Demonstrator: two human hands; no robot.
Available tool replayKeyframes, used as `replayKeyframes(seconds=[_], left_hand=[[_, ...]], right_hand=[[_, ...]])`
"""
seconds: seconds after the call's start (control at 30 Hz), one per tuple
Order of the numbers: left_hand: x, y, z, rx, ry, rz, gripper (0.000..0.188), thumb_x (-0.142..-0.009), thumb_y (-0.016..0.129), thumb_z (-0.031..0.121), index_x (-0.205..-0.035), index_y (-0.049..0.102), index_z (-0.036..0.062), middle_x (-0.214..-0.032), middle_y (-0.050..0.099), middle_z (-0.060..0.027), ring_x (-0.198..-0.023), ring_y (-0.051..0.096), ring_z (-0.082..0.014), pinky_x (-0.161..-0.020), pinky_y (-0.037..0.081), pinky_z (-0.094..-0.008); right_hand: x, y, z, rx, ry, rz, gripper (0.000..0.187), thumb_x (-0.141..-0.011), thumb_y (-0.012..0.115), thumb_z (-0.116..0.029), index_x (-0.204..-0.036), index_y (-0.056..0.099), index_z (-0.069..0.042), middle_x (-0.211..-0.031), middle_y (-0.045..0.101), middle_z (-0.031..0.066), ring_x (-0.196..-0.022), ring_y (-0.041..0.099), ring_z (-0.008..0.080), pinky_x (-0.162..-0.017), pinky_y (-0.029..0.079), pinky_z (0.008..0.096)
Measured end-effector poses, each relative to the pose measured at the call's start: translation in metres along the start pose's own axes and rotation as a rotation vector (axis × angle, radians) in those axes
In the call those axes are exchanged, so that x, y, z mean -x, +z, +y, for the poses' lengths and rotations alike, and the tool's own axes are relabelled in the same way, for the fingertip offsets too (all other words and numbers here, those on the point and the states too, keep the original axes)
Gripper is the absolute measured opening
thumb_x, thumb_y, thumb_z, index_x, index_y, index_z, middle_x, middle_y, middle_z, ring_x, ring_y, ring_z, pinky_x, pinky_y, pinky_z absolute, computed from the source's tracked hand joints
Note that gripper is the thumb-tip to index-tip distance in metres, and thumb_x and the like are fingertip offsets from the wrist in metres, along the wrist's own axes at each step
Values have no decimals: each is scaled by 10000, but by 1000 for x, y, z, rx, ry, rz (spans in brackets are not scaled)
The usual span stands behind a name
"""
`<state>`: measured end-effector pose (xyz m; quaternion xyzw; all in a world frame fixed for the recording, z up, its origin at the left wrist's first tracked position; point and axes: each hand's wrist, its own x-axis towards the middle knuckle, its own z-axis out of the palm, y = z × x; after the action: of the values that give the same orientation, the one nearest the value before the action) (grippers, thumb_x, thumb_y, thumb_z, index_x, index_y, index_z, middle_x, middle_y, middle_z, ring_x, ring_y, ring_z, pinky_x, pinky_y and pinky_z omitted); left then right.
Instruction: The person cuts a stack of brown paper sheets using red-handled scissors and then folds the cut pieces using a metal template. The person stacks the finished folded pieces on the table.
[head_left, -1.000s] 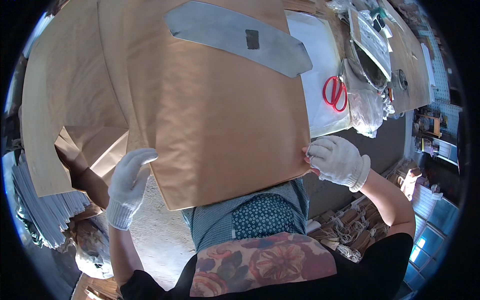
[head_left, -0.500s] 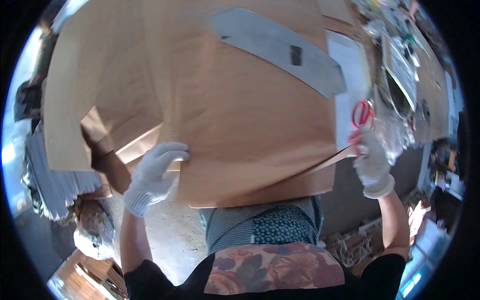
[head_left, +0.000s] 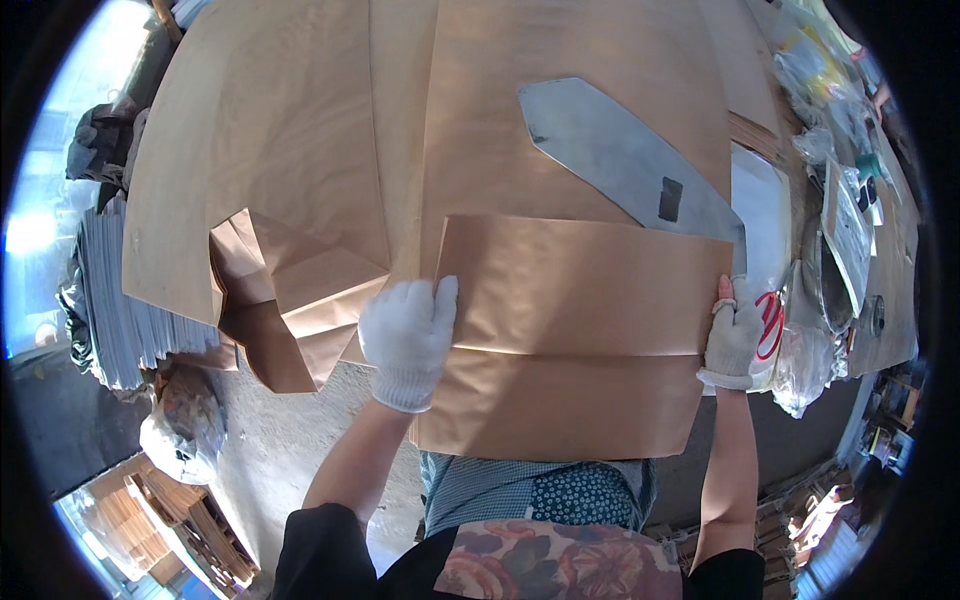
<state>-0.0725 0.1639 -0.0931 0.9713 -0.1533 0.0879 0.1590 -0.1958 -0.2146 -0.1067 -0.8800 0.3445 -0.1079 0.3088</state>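
Note:
A brown paper sheet (head_left: 580,290) lies at the table's near side, its near part folded up and over with a horizontal crease across it. My left hand (head_left: 408,335), in a white knit glove, grips the left edge of this fold, fingers close together. At the opposite edge my right hand (head_left: 733,340), also gloved but with a bare fingertip, grips the paper. The hidden undersides of both hands do not show. Just beyond the fold lies a flat grey plate (head_left: 610,140) with angled ends and a dark square on it; the fold covers part of its lower edge.
Left of my left hand stands a creased, open brown paper bag (head_left: 290,300). Red-handled scissors (head_left: 770,325) lie beside my right hand, near clear plastic bags (head_left: 803,365). A stack of grey sheets (head_left: 150,290) is at the far left. Larger brown paper (head_left: 300,120) covers the tabletop.
The near part of the paper has been lifted and folded away from me. My left hand has moved right onto its edge; my right hand has moved slightly down. The whole view has shifted.

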Motion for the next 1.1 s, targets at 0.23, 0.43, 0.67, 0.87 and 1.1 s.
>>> replayKeyframes(seconds=[0.23,0.43,0.67,0.87,1.1], left_hand=[[-29,21,28,96,510,145,408,-819,758,173,-1188,607,90,-1150,545,-101,-1136,575,-333,-1058,415,-630],[-31,11,40,151,340,-88,529,-778,802,300,-1221,595,100,-1188,517,-98,-1174,547,-342,-1183,316,-648],[-39,24,56,152,298,36,387,-811,773,263,-1127,611,109,-1135,601,-103,-1125,569,-354,-1073,395,-580],[-30,25,50,133,342,90,388,-787,775,187,-1128,613,96,-1155,597,-121,-1103,556,-393,-1090,426,-585],[-6,-5,65,263,754,-106,801,-616,922,333,-1302,579,101,-1331,529,-129,-1253,498,-402,-1122,397,-606]], right_hand=[[-10,-2,-10,-27,-27,-16,271,-1070,599,-191,-1106,663,69,-756,595,111,-710,541,191,-683,454,353],[1,13,-68,744,-426,316,448,-874,779,-180,-1277,631,-49,-1223,644,135,-1140,625,321,-983,510,448],[45,93,-147,-110,-758,-4,434,-798,788,-177,-1203,652,-97,-1301,617,130,-1251,594,374,-1063,481,513],[-11,7,-33,187,-665,232,424,-808,771,-170,-1198,650,-54,-1315,603,157,-1272,575,400,-1053,482,510],[5,-7,-24,160,-417,418,383,-766,793,-145,-1129,681,-94,-1345,606,112,-1326,557,361,-1042,484,480]])
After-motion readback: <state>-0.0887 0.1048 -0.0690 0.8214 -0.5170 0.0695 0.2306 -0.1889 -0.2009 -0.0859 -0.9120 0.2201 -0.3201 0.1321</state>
